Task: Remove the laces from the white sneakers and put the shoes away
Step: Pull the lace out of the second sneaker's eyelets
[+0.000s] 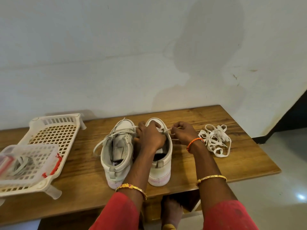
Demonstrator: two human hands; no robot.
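1. Your left hand (150,138) rests on the right sneaker (160,156), fingers curled over its tongue/lace area, gripping the upper. Your right hand (183,132) sits just beside it at the shoe's right edge, thumb + fingertips pinching a white lace (167,130) that runs from the eyelets.
2. Far left: small white mesh basket (25,163) w/ red clips, some pale cord inside and sth red at its left edge; too blurred to say more. It sits on a bigger white lattice rack (54,135) w/ stubby legs, on the table's left part.
3. Wooden table (232,160): warm brown, grain visible, pushed against a pale wall (116,55).
4. Left sneaker (118,151): heel toward you, toe toward the wall, touching or nearly touching the right one. Still laced in part; loose flat lace ends (103,143) trail off its left side onto the wood.
5. Right sneaker: same heading, pinkish sole edge at the heel, mostly under your left hand.
6. Right of your hands: a loose heap of white flat laces (216,140) on the table, apart from the shoes.
7. Wrists: gold bangles on both, orange thread band on the right; red sleeves.
8. Labels/brands: none readable on shoes, basket or rack.
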